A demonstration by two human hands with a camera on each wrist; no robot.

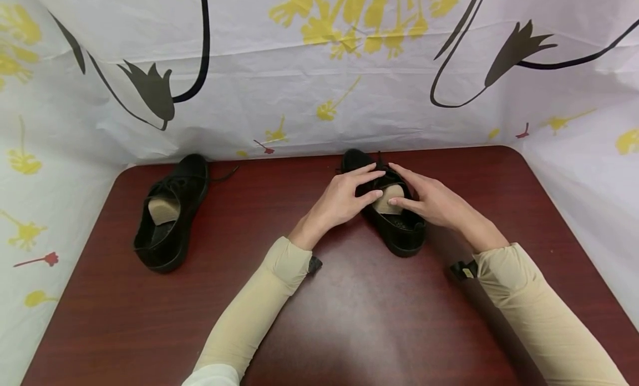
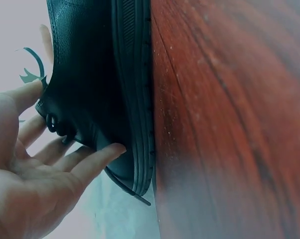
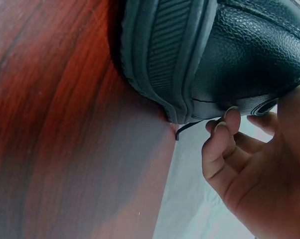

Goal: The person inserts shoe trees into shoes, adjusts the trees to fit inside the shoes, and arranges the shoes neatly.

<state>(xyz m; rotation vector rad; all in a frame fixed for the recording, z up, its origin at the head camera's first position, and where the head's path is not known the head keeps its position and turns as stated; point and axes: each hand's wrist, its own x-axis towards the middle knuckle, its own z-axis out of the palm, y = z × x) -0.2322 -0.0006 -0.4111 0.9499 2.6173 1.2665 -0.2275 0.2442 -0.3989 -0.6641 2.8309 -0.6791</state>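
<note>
A black lace-up shoe with a beige insole label stands upright on the table, its toe toward the back wall. Over its lace area, my left hand reaches in from the left with fingers loosely extended. In the left wrist view, those fingers lie along the leather shoe side, near a lace loop. From the other side comes my right hand, thumb over the shoe opening and fingers at the laces. The right wrist view has its fingertips, gently bent, beside the shoe upper.
The matching black shoe stands at the table's left, one lace end stretched out on the wood. Behind the reddish-brown table and along both sides hangs a white sheet with flower prints.
</note>
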